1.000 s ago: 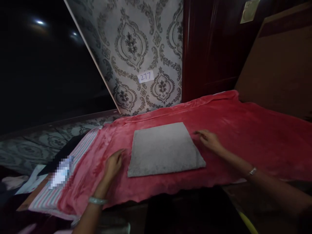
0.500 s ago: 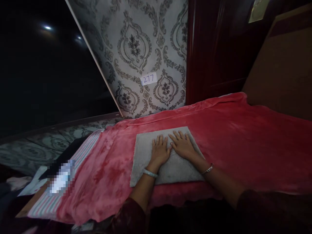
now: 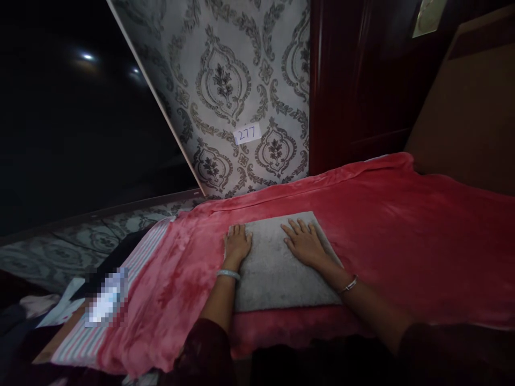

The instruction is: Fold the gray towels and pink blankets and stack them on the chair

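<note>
A flat grey cloth (image 3: 277,273), plush in look and roughly rectangular, lies on a red fleecy blanket (image 3: 402,241). My left hand (image 3: 237,244) rests palm down over the cloth's left edge near the far left corner, fingers stretched forward. On the cloth's far right part lies my right hand (image 3: 303,241), flat with its fingers spread. Neither hand grips anything. A pale bangle (image 3: 228,274) circles my left wrist, and a thin metal bracelet (image 3: 349,284) my right.
Behind the blanket stands a patterned wall (image 3: 225,80) with a paper label (image 3: 247,133) reading 277. A large dark screen (image 3: 80,118) leans at left. At right are a dark red door (image 3: 362,80) and a cardboard panel (image 3: 470,112). Striped cloth (image 3: 84,343) shows at the blanket's left end.
My left hand has slid left across the grey cloth, from near its middle to its left edge. My right hand stays on the cloth's right part. The view has shifted slightly.
</note>
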### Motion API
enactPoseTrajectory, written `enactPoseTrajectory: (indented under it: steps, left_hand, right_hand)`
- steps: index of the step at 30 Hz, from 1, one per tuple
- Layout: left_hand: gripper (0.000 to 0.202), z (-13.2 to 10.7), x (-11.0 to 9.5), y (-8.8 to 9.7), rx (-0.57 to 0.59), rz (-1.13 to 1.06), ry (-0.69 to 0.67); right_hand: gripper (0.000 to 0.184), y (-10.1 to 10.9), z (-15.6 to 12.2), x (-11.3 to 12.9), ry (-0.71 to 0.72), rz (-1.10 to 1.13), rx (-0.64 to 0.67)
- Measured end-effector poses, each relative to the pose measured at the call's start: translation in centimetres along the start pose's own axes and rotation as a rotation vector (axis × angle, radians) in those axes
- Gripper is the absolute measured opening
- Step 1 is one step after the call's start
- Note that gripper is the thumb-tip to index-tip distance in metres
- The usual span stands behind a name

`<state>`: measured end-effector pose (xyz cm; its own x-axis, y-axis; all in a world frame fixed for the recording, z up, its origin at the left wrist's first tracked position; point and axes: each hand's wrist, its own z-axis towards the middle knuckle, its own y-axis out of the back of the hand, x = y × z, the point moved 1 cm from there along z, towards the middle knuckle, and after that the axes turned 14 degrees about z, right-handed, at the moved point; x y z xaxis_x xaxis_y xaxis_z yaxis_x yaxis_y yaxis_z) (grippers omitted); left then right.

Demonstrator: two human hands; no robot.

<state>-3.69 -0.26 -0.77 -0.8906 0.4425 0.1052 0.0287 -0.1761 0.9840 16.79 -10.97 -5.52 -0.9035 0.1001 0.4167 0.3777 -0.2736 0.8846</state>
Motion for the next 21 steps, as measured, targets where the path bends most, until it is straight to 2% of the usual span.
enactPoseTrajectory:
  steps: [3,6,8,9,11,12,13,15,17,19,21]
  left_hand:
    - [0.064,-1.4,-3.8,-0.3,-0.003,0.005,-0.073]
    - [0.067,-3.8,-8.5,-1.1,0.028,-0.024,-0.307]
    - [0.071,-5.3,-10.2,-1.3,0.074,-0.082,-0.453]
    - [0.071,-5.7,-10.2,-1.2,0.103,-0.129,-0.515]
    - [0.063,-5.8,-8.9,-0.6,0.132,-0.236,-0.573]
    - [0.057,-5.3,-7.6,-0.1,0.115,-0.272,-0.544]
    - [0.053,-4.7,-6.1,0.5,0.079,-0.283,-0.466]
    - [0.052,-3.1,-3.0,1.5,-0.020,-0.227,-0.214]
    - [0.052,-1.7,-0.8,1.8,-0.072,-0.113,0.007]
    - [0.054,-1.1,0.1,1.4,-0.061,-0.018,0.086]
    - [0.054,-1.2,0.2,0.4,-0.036,0.038,0.063]
  right_hand:
    - [0.055,0.2,0.0,0.2,-0.006,0.023,-0.016]
    - [0.053,0.2,0.0,-0.2,0.018,0.044,-0.046]
    - [0.053,0.2,-0.1,-0.7,0.037,0.055,-0.053]
    - [0.054,0.3,-0.2,-0.9,0.042,0.060,-0.050]
    - [0.054,0.6,0.0,-0.9,0.018,0.072,-0.033]
    - [0.053,0.8,0.2,-0.6,-0.011,0.076,-0.025]
    - [0.053,1.1,0.5,0.1,-0.051,0.080,-0.020]
    - [0.052,1.5,1.4,2.3,-0.092,0.089,-0.011]
    - [0.053,1.4,2.6,5.4,-0.019,0.111,0.012]
    - [0.054,0.7,3.7,8.4,0.088,0.138,0.046]
    - [0.054,-0.6,4.4,10.4,0.132,0.150,0.073]
